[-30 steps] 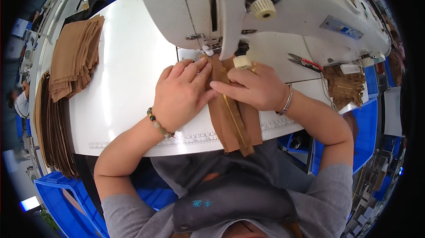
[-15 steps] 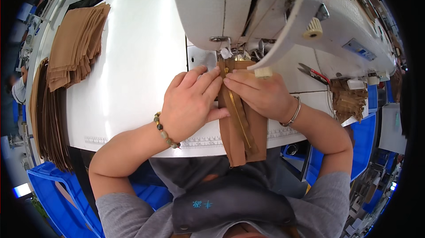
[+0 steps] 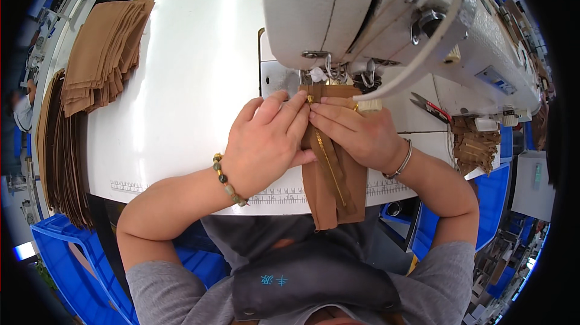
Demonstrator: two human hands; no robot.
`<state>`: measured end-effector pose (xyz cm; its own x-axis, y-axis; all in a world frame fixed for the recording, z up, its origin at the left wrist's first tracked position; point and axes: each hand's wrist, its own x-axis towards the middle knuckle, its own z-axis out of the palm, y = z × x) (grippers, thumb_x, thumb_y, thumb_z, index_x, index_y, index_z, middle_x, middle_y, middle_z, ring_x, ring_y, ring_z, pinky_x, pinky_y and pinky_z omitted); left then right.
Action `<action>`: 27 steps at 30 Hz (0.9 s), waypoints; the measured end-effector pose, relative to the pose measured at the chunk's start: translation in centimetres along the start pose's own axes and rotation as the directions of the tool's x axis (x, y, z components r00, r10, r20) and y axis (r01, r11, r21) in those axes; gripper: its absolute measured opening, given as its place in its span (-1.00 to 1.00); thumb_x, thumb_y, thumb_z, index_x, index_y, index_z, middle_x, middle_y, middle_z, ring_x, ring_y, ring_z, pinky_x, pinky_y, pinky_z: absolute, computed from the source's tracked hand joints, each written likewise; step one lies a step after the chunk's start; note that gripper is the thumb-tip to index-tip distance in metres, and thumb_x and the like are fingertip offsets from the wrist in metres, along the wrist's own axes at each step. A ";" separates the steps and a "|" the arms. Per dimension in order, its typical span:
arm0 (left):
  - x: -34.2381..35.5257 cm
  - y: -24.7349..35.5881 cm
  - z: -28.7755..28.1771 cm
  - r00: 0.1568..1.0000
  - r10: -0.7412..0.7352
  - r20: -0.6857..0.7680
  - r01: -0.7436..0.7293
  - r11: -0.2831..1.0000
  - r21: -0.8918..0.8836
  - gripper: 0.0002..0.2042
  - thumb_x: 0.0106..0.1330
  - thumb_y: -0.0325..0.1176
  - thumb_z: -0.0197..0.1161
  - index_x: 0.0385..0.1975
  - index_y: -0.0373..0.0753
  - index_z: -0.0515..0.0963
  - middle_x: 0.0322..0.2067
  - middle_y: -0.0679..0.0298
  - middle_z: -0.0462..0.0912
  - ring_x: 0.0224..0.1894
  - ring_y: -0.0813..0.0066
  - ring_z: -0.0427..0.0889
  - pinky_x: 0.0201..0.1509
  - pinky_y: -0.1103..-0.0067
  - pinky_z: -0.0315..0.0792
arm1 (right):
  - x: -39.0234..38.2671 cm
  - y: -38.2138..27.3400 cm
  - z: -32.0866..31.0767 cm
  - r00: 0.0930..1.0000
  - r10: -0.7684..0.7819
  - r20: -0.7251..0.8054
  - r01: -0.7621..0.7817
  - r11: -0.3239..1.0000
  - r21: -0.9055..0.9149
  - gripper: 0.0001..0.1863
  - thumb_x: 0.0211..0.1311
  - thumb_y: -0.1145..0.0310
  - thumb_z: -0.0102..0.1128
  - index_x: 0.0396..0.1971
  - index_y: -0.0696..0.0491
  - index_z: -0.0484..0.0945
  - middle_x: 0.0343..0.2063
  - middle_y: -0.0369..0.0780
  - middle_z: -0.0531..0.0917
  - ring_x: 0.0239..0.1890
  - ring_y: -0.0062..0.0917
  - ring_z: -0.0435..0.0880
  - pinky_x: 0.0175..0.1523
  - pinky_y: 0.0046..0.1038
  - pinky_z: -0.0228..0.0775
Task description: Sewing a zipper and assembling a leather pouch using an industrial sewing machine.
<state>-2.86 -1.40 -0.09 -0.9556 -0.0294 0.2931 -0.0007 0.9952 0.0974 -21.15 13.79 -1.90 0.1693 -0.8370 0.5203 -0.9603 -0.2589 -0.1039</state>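
A brown fabric piece lies on the white sewing table with a brown zipper along it, its teeth gold. Its far end reaches the presser foot area of the white sewing machine. My left hand lies flat on the fabric's left side, fingertips close to the gold zipper slider, thumb apart. From the right, my right hand rests with outstretched fingers across the fabric, its fingertips near the same slider. Both hands press the cloth without gripping it. The needle's contact point is too small to make out.
Stacked brown fabric pieces lie at the far left, with a darker pile hanging over the edge. Red-handled thread snips and bundled brown pieces sit at right. Blue bins stand below the table.
The view has shifted slightly, so the machine head appears farther right. Both hands keep nearly the same place on the fabric, with the slider still between their fingertips.
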 end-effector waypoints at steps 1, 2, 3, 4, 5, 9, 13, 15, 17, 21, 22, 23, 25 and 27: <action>0.0 0.0 0.0 1.000 -0.002 0.004 0.002 1.000 0.004 -0.26 0.03 0.07 0.45 0.16 -0.34 0.56 0.25 0.16 0.54 0.28 0.18 0.45 0.27 0.33 0.43 | 0.0 0.0 0.0 1.000 0.000 0.000 0.000 1.000 -0.001 -0.62 0.11 0.37 0.27 -0.03 0.08 0.71 0.01 -0.25 0.74 -0.28 -0.42 0.72 -0.17 -0.43 0.58; 0.0 0.1 0.1 1.000 -0.001 0.014 0.001 1.000 0.010 -0.26 0.03 0.08 0.44 0.16 -0.35 0.56 0.25 0.15 0.55 0.27 0.18 0.45 0.28 0.32 0.43 | 0.1 0.0 -0.1 1.000 0.027 0.011 -0.027 0.999 -0.025 -0.62 0.11 0.37 0.27 -0.02 0.09 0.70 0.03 -0.23 0.73 -0.25 -0.40 0.73 -0.14 -0.42 0.58; 0.0 0.1 0.1 1.000 -0.004 0.007 0.004 1.000 0.009 -0.26 0.03 0.08 0.44 0.16 -0.35 0.56 0.25 0.15 0.55 0.27 0.18 0.45 0.28 0.32 0.43 | 0.1 0.0 -0.1 0.998 0.055 0.021 -0.054 0.997 -0.050 -0.62 0.12 0.37 0.27 -0.02 0.10 0.69 0.05 -0.20 0.72 -0.23 -0.38 0.74 -0.12 -0.40 0.59; 0.1 0.0 0.1 1.000 0.000 0.000 0.000 1.000 0.004 -0.26 0.03 0.07 0.45 0.15 -0.36 0.56 0.25 0.14 0.55 0.27 0.17 0.45 0.28 0.33 0.43 | 0.2 0.0 -0.1 0.998 0.054 0.021 -0.053 0.997 -0.050 -0.62 0.12 0.37 0.27 -0.02 0.10 0.69 0.05 -0.20 0.72 -0.23 -0.38 0.74 -0.12 -0.40 0.59; 0.1 0.0 0.1 1.000 0.003 -0.008 -0.003 1.000 0.000 -0.26 0.03 0.06 0.45 0.14 -0.37 0.56 0.24 0.13 0.55 0.26 0.17 0.46 0.27 0.33 0.44 | 0.3 0.0 -0.1 0.997 0.076 0.027 -0.075 0.996 -0.038 -0.62 0.12 0.38 0.27 -0.02 0.11 0.68 0.06 -0.19 0.72 -0.20 -0.37 0.74 -0.10 -0.39 0.58; 0.1 0.1 0.3 1.000 -0.004 -0.029 0.003 1.000 -0.028 -0.25 0.02 0.04 0.46 0.15 -0.40 0.54 0.24 0.10 0.53 0.25 0.15 0.47 0.26 0.37 0.46 | 0.4 0.1 0.0 0.996 0.081 0.028 -0.080 0.996 -0.024 -0.64 0.11 0.38 0.26 -0.05 0.11 0.67 0.08 -0.15 0.71 -0.09 -0.33 0.75 -0.06 -0.38 0.58; 0.1 0.1 0.2 1.000 -0.019 -0.025 0.018 0.999 -0.045 -0.26 0.01 0.00 0.46 0.17 -0.38 0.51 0.22 0.13 0.53 0.25 0.16 0.51 0.25 0.38 0.51 | 0.4 0.2 0.0 0.999 0.046 0.011 -0.045 0.999 -0.029 -0.63 0.11 0.37 0.26 -0.05 0.11 0.67 0.08 -0.16 0.71 -0.03 -0.31 0.75 -0.02 -0.36 0.58; 0.1 0.2 0.2 1.000 -0.010 -0.012 0.009 0.999 -0.044 -0.22 0.01 0.02 0.47 0.18 -0.41 0.50 0.26 0.08 0.50 0.24 0.13 0.49 0.26 0.39 0.49 | 0.4 0.2 -0.1 0.999 0.050 0.017 -0.049 0.998 -0.029 -0.63 0.11 0.35 0.26 -0.05 0.10 0.67 0.07 -0.16 0.71 0.00 -0.30 0.75 0.00 -0.35 0.57; 0.1 0.3 0.1 0.999 -0.034 -0.037 0.032 0.998 -0.056 -0.28 0.03 -0.03 0.46 0.16 -0.36 0.51 0.19 0.15 0.56 0.25 0.17 0.53 0.25 0.39 0.53 | 0.4 0.2 -0.1 0.999 0.050 0.016 -0.049 0.998 -0.032 -0.63 0.11 0.35 0.26 -0.05 0.10 0.67 0.07 -0.17 0.71 -0.01 -0.31 0.75 0.00 -0.34 0.57; 0.0 0.3 0.1 0.999 -0.035 -0.024 0.033 0.998 -0.057 -0.28 0.03 -0.02 0.46 0.17 -0.35 0.51 0.19 0.16 0.56 0.25 0.18 0.53 0.25 0.39 0.53 | 0.5 0.1 -0.2 0.998 0.057 0.026 -0.056 0.997 -0.045 -0.64 0.11 0.34 0.25 -0.06 0.09 0.68 0.07 -0.19 0.71 -0.03 -0.33 0.75 0.01 -0.35 0.56; 0.0 0.3 0.1 0.999 -0.034 -0.026 0.032 0.998 -0.049 -0.28 0.03 -0.02 0.46 0.16 -0.34 0.52 0.19 0.17 0.57 0.25 0.19 0.53 0.25 0.40 0.53 | 0.5 0.1 -0.2 0.998 0.057 0.025 -0.056 0.997 -0.045 -0.64 0.11 0.34 0.25 -0.06 0.09 0.68 0.07 -0.19 0.71 -0.03 -0.33 0.75 0.01 -0.35 0.56; 0.1 0.3 0.1 0.999 -0.032 -0.028 0.031 0.999 -0.040 -0.29 0.03 -0.02 0.46 0.16 -0.33 0.52 0.18 0.18 0.57 0.25 0.19 0.53 0.25 0.41 0.53 | 0.5 0.0 -0.3 0.998 0.059 0.034 -0.058 0.997 -0.043 -0.63 0.11 0.34 0.25 -0.05 0.09 0.68 0.07 -0.19 0.71 -0.04 -0.34 0.75 0.01 -0.34 0.56; 0.1 0.2 0.1 1.000 -0.019 -0.018 0.018 0.999 -0.038 -0.27 0.02 0.00 0.47 0.15 -0.38 0.53 0.22 0.12 0.55 0.25 0.17 0.51 0.25 0.40 0.52 | 0.5 0.0 -0.3 0.997 0.063 0.041 -0.061 0.997 -0.041 -0.63 0.11 0.34 0.25 -0.05 0.09 0.68 0.07 -0.19 0.72 -0.05 -0.34 0.75 0.02 -0.33 0.56; 0.1 0.2 0.1 1.000 -0.006 -0.009 0.005 0.999 -0.037 -0.26 0.02 0.02 0.47 0.14 -0.42 0.54 0.25 0.06 0.54 0.25 0.15 0.49 0.24 0.40 0.50 | 0.5 0.0 -0.3 0.998 0.060 0.035 -0.059 0.997 -0.041 -0.62 0.11 0.34 0.26 -0.04 0.08 0.69 0.09 -0.19 0.71 -0.05 -0.33 0.75 0.07 -0.30 0.56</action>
<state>-3.01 -1.20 -0.11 -0.9529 -0.0359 0.3010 0.0050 0.9910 0.1339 -21.10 13.52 -1.38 0.1191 -0.8674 0.4832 -0.9768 -0.1897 -0.0998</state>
